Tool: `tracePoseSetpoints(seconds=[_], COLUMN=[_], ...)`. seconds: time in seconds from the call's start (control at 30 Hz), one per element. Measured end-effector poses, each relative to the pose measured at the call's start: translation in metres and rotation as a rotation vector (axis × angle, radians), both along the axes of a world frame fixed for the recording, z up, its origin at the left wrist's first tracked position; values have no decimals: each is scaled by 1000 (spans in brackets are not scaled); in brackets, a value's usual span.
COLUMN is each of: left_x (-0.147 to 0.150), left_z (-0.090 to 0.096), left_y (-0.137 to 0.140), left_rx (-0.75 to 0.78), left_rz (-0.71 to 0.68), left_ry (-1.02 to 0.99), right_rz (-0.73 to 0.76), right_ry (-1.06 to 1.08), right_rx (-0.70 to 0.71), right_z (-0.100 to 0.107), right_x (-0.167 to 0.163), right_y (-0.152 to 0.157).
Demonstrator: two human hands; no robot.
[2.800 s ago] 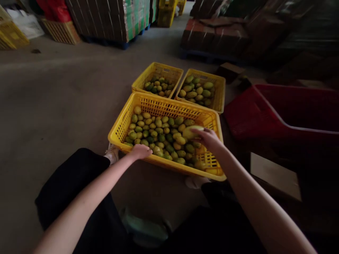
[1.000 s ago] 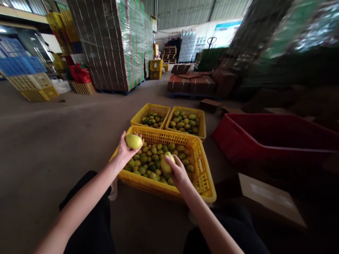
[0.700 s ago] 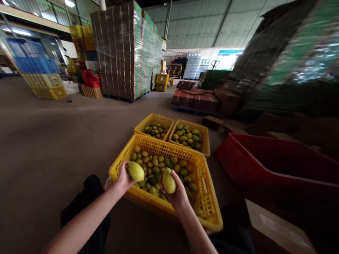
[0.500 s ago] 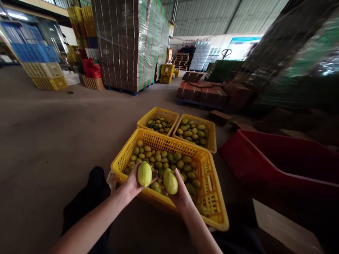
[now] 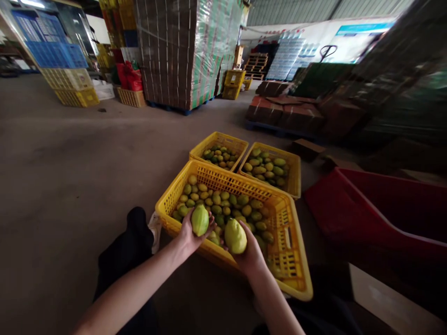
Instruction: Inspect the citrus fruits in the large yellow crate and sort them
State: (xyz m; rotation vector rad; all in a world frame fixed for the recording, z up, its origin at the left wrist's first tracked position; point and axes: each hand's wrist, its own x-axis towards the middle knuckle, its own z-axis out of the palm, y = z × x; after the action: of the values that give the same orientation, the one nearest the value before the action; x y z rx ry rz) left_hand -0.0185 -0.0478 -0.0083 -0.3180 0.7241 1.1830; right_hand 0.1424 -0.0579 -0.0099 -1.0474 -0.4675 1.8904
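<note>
My left hand (image 5: 187, 237) is curled round the underside of a ribbed, green-yellow lemon (image 5: 200, 220). A paler, bumpy lemon (image 5: 235, 236) with a narrow upper end sits in my right hand (image 5: 253, 255), thumb along its right side. Both hands are side by side, a small gap between the fruits, above the near part of a large yellow plastic crate (image 5: 299, 260). Many green and yellow lemons (image 5: 216, 199) lie in that crate; my hands and forearms hide some of them.
Behind the large crate stand two smaller yellow crates (image 5: 195, 151) (image 5: 296, 179) of similar fruit. At right are a red tub (image 5: 324, 204) and a cardboard piece (image 5: 387, 298). My dark-clothed knee (image 5: 134, 242) is left of the crate. Wrapped pallet stacks (image 5: 167, 56) rise farther back.
The whole view has shifted, so the crates appear farther right and slightly higher. Both hands still hold their lemons over the crate, and the fruits look slightly turned.
</note>
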Motion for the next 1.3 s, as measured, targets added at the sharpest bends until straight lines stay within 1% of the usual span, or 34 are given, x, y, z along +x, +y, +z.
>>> tracePoseSetpoints(seconds=[0.07, 0.13, 0.2, 0.23, 0.3, 0.37, 0.43, 0.53, 0.6, 0.63, 0.67, 0.73, 0.8, 0.87, 0.93, 0.97, 1.0, 1.07, 1.2, 1.3], left_x=[0, 3, 8, 12, 20, 27, 29, 24, 20, 19, 18, 20, 22, 25, 26, 26, 25, 25, 25, 23], left_z=[5, 12, 17, 18, 16, 9, 3, -2, 0, 2, 3, 7, 8, 8, 8, 8, 8, 10, 15, 15], left_y=[-1, -3, -7, -10, -17, -25, -31, -33, -32, -32, -31, -28, -24, -19, -14, -13, -13, -14, -19, -18], left_rx=[34, 72, 123, 158, 257, 368, 455, 589, 689, 715, 713, 629, 457, 248, 82, 29, -2, -15, 48, 22], left_rz=[69, 83, 13, -31, -57, -13, 29, -5, -51, -60, -57, -37, -25, -22, -14, -12, -18, -40, -84, -125], left_ry=[37, 86, 153, 206, 377, 574, 706, 811, 838, 837, 824, 744, 584, 406, 303, 282, 272, 265, 247, 263], right_rz=[-132, -249, -321, -332, -311, -262, -213, -197, -200, -199, -198, -222, -295, -365, -364, -341, -314, -294, -298, -279], right_ry=[14, 13, 23, 35, 50, 32, -8, -62, -58, -44, -25, 10, 37, 43, 19, 1, -15, -26, 31, 80], right_rx=[-65, -112, -94, -63, 40, 151, 233, 303, 307, 297, 281, 240, 186, 133, 128, 137, 144, 123, -7, -137], right_z=[4, 8, 11, 12, 11, 10, 8, 8, 8, 8, 8, 6, 3, -1, -4, -6, -7, -8, -2, 5], right_x=[-4, -7, -9, -11, -14, -18, -20, -22, -22, -22, -22, -23, -25, -27, -28, -29, -29, -30, -33, -33], right_y=[-1, -3, -6, -8, -13, -18, -23, -28, -30, -30, -30, -28, -24, -20, -17, -16, -15, -14, -14, -13])
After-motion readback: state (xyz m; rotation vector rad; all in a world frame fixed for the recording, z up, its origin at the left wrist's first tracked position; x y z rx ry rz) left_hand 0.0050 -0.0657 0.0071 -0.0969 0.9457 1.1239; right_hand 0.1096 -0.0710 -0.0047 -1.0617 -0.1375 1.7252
